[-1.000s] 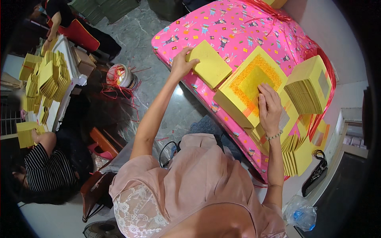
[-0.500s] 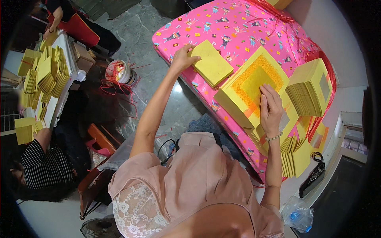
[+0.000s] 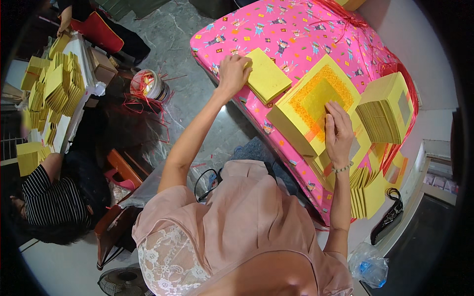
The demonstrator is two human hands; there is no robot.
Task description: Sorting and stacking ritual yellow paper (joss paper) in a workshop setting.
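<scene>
on the pink patterned cloth: one small plain yellow paper stack, one large orange-centred stack, one fanned stack. two hands on them: left hand, right hand.

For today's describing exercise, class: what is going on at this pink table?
A person in a pink top sits at a table with a pink patterned cloth, sorting yellow paper. The left hand grips the edge of a small yellow stack; the right hand rests flat on a larger stack with an orange-gold square. More stacks lie to the right. Another person in a striped shirt works nearby.
</scene>
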